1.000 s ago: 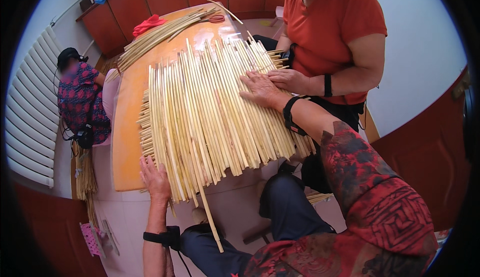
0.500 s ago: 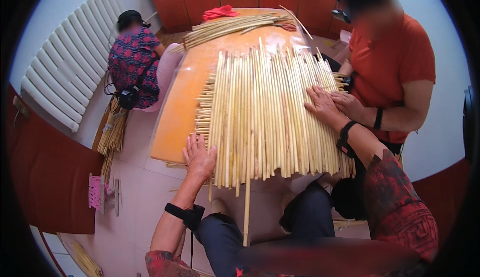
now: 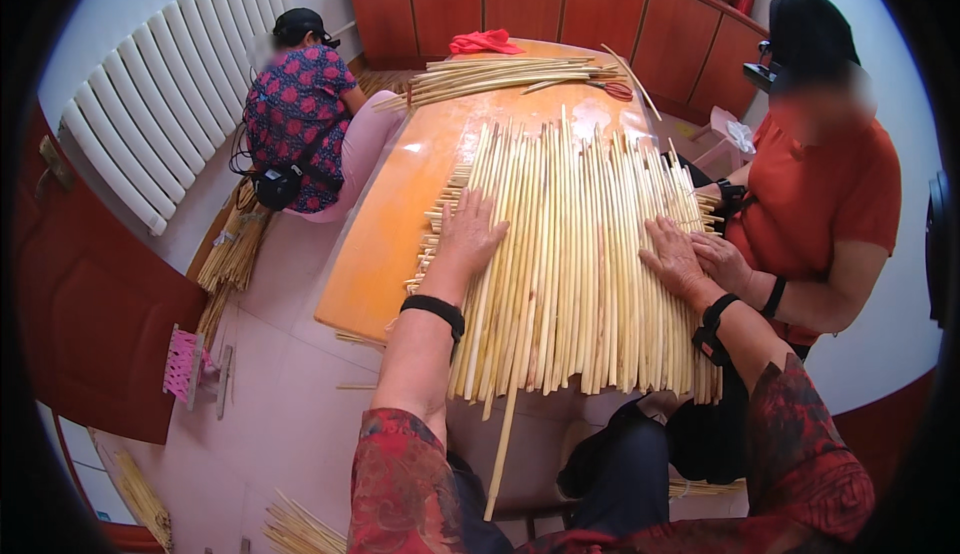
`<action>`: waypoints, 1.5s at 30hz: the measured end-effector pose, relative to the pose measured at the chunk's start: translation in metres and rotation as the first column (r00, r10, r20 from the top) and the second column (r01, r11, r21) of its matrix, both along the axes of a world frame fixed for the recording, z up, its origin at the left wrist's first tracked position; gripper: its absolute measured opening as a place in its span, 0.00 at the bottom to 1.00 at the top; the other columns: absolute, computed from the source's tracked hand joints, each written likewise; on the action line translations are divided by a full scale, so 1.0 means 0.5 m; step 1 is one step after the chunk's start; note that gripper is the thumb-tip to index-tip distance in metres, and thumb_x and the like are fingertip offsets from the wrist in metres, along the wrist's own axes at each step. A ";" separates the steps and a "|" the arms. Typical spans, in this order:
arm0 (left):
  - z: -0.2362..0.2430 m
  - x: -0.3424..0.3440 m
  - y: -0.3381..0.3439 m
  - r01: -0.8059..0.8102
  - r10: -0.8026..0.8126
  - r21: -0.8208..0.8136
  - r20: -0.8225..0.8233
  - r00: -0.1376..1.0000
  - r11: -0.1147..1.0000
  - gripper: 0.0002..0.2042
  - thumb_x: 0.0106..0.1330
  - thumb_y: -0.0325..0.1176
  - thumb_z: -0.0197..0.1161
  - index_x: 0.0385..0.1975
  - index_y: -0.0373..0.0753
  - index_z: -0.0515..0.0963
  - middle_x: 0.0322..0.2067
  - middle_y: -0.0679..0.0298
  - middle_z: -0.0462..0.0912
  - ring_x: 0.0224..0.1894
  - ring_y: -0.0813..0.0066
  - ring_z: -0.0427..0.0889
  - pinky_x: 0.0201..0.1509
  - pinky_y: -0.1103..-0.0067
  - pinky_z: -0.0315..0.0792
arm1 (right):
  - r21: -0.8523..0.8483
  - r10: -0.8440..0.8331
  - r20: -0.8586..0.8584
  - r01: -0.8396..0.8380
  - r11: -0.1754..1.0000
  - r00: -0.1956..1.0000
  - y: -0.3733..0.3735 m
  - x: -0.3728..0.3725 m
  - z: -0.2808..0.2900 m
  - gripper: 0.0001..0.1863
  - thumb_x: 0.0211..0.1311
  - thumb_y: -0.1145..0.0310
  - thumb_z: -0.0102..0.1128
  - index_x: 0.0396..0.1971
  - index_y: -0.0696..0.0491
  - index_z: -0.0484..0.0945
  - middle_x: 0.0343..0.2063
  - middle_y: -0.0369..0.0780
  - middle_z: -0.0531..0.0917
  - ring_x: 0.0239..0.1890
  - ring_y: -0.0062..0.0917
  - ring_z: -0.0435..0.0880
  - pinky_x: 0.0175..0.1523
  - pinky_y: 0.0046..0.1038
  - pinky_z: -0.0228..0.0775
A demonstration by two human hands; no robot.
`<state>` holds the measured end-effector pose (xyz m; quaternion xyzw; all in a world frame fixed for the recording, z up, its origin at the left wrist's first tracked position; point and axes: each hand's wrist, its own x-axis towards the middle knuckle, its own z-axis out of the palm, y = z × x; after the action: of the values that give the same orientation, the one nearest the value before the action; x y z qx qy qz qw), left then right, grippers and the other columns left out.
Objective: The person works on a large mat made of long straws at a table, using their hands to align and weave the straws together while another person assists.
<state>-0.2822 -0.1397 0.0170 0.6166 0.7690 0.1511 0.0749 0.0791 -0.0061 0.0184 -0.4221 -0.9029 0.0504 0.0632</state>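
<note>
A broad layer of pale, straight stalks lies side by side on the orange table, over other stalks laid crosswise. My left hand rests on the left edge of this layer, fingers spread and pointing away from me. On the right part of the layer lies my right hand, flat with its fingers stretched out. Right beside it, a co-worker's hand also touches the stalks. One longer stalk sticks out past the near ends toward my lap.
At the table's far end lie a loose pile of stalks, red-handled scissors and a red cloth. A co-worker in orange sits right; another person crouches left. Stalk bundles lie on the floor.
My left hand has moved from the near left corner farther up along the stalks' left edge. My right hand stays on the right part. The view has shifted a little.
</note>
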 end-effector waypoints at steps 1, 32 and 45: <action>-0.005 0.002 0.001 -0.002 0.002 0.009 0.000 1.000 1.000 0.33 0.68 0.54 0.43 0.66 0.37 0.56 0.69 0.51 0.49 0.72 0.56 0.43 0.72 0.58 0.37 | 0.005 -0.017 0.026 0.016 1.000 1.000 -0.001 -0.002 -0.001 0.35 0.63 0.47 0.48 0.65 0.53 0.58 0.67 0.51 0.55 0.70 0.44 0.48 0.71 0.41 0.39; 0.009 0.025 -0.023 -0.102 0.116 -0.185 0.068 0.991 0.977 0.39 0.64 0.59 0.47 0.69 0.41 0.48 0.72 0.56 0.39 0.74 0.60 0.35 0.72 0.55 0.33 | 0.017 0.027 -0.060 -0.026 1.000 0.998 -0.005 0.000 0.001 0.35 0.63 0.46 0.45 0.63 0.54 0.60 0.65 0.52 0.57 0.69 0.45 0.51 0.72 0.40 0.38; 0.044 0.073 -0.013 0.041 -0.078 -0.135 -0.284 0.956 0.990 0.29 0.67 0.51 0.47 0.62 0.38 0.62 0.69 0.54 0.49 0.71 0.54 0.45 0.69 0.47 0.39 | 0.137 0.081 -0.078 -0.070 0.988 0.994 0.016 0.012 -0.039 0.32 0.64 0.47 0.47 0.62 0.54 0.63 0.64 0.52 0.60 0.67 0.45 0.56 0.69 0.41 0.46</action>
<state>-0.2457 -0.1461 0.0391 0.6489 0.7608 0.0078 0.0060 0.0853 0.0021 -0.0010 -0.3798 -0.9163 0.0097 0.1270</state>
